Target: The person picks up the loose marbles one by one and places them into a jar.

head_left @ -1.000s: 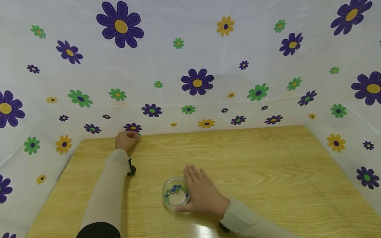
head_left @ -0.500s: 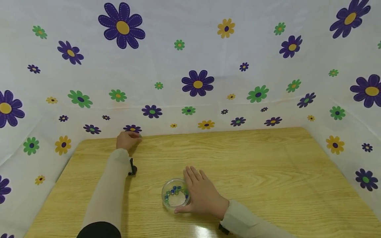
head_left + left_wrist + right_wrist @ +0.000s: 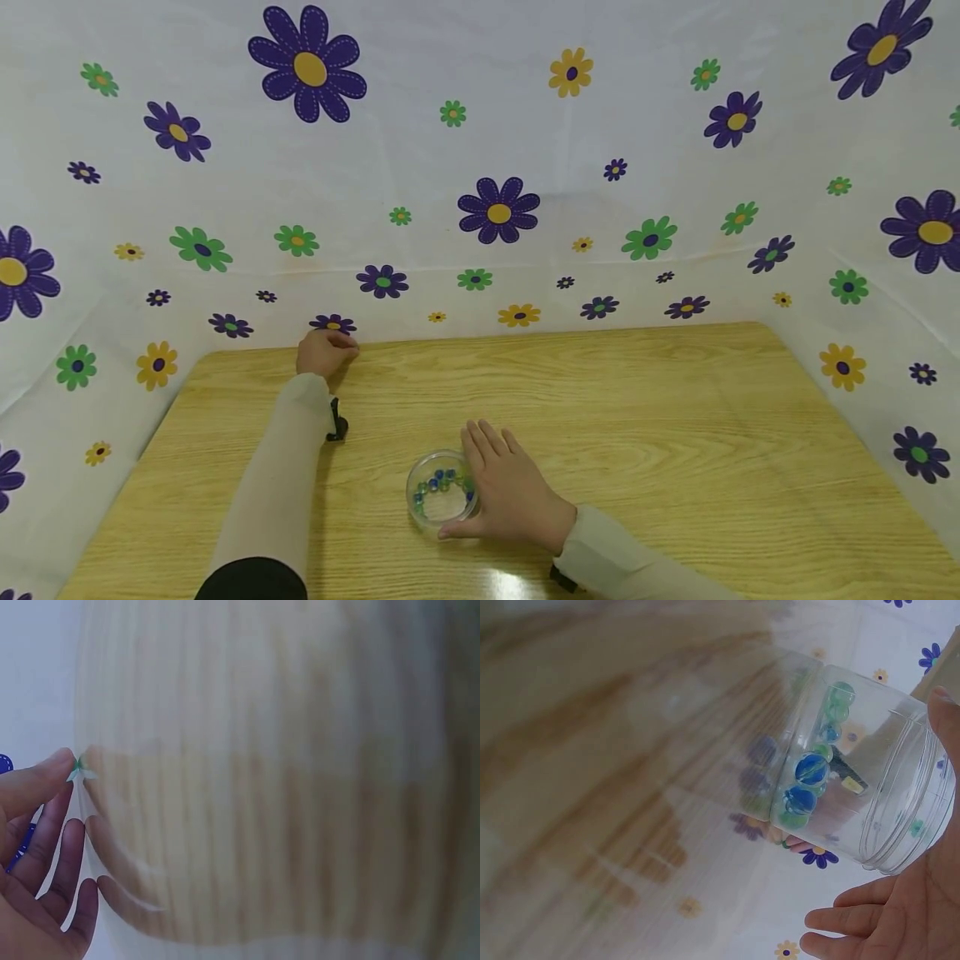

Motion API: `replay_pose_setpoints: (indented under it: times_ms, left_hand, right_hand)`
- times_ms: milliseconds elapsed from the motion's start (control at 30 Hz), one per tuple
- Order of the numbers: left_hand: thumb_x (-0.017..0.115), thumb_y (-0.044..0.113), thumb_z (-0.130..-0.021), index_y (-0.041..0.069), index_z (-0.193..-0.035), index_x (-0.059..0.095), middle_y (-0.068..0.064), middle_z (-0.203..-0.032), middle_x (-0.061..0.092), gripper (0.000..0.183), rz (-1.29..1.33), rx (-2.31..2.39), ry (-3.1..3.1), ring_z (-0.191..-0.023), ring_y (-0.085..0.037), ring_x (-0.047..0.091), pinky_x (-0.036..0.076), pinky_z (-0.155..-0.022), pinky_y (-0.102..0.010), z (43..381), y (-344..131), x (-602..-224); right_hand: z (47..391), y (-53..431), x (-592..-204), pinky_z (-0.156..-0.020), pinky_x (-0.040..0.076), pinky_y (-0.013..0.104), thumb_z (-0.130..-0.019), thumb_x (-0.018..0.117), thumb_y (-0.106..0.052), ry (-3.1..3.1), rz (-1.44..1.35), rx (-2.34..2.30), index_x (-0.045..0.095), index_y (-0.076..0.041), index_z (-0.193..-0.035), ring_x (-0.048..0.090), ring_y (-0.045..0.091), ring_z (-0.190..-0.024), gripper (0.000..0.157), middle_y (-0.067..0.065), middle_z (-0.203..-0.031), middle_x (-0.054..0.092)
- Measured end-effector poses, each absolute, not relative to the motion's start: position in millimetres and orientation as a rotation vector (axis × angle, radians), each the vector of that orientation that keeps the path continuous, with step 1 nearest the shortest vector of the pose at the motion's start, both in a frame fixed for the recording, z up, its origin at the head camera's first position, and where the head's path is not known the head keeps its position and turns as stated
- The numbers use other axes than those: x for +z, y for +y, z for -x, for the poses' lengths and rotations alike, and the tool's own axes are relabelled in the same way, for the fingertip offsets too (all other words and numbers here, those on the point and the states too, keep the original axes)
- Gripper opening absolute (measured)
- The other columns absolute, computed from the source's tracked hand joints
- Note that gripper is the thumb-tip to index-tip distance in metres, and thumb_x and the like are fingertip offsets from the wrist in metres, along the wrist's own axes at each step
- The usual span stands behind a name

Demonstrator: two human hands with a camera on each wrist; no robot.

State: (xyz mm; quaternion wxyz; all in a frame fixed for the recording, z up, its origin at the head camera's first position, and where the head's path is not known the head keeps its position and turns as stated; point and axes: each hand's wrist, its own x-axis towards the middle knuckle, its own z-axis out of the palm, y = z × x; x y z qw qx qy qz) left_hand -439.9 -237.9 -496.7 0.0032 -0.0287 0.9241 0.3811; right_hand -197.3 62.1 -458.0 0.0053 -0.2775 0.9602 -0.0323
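Observation:
At the table's far left edge, my left hand (image 3: 322,352) pinches a small clear marble with a green swirl (image 3: 79,766). In the left wrist view the marble sits between thumb and fingertip, low at the tabletop; in the head view the fingers hide it. My right hand (image 3: 513,496) lies along the right side of a clear round plastic jar (image 3: 410,500), fingers straight out past it and thumb along its near side. Blue and green glass marbles (image 3: 811,769) lie on the bottom of the jar, seen through its wall in the right wrist view.
The wood-grain table (image 3: 637,417) is glossy and reflects the hands and jar. A white flowered cloth (image 3: 420,167) stands behind it and on both sides. A black wrist mount (image 3: 337,422) sits on the left sleeve.
My left hand has shifted slightly right and toward me, and the green marble at its fingertips has gone from sight in the head view. The right hand and jar have stayed put.

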Motion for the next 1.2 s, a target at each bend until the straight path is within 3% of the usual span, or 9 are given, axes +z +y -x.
replay_pose_setpoints:
  times_ms: [367, 967, 1200]
  left_hand:
    - [0.069, 0.021, -0.084, 0.003, -0.108, 0.070, -0.018, -0.107, 0.069, 0.029, 0.085, 1.092, 2.873, -0.105, -0.034, 0.060, 0.043, -0.099, -0.049, 440, -240, -494]
    - [0.067, 0.027, -0.085, 0.004, -0.109, 0.069, -0.022, -0.124, 0.060, 0.034, 0.056, 0.987, 2.825, -0.118, -0.039, 0.051, 0.040, -0.101, -0.053, 431, -244, -484]
    - [0.068, 0.029, -0.085, 0.004, -0.114, 0.067, -0.021, -0.122, 0.062, 0.037, 0.016, 1.099, 2.783, -0.117, -0.038, 0.052, 0.042, -0.100, -0.050, 428, -248, -483]
  right_hand:
    - [196, 62, -455, -0.113, 0.031, 0.047, -0.071, 0.045, -0.084, 2.993, 0.867, -0.122, 0.026, 0.001, -0.147, 0.026, 0.029, -0.143, 0.116, 0.018, -0.153, 0.027]
    - [196, 62, -456, -0.113, 0.031, 0.047, -0.071, 0.044, -0.084, 2.998, 0.880, -0.120, 0.025, 0.000, -0.148, 0.028, 0.030, -0.142, 0.115, 0.018, -0.153, 0.028]
    - [196, 62, -454, -0.113, 0.031, 0.047, -0.071, 0.044, -0.084, 2.985, 0.867, -0.132, 0.024, 0.000, -0.148, 0.027, 0.029, -0.143, 0.116, 0.018, -0.153, 0.027]
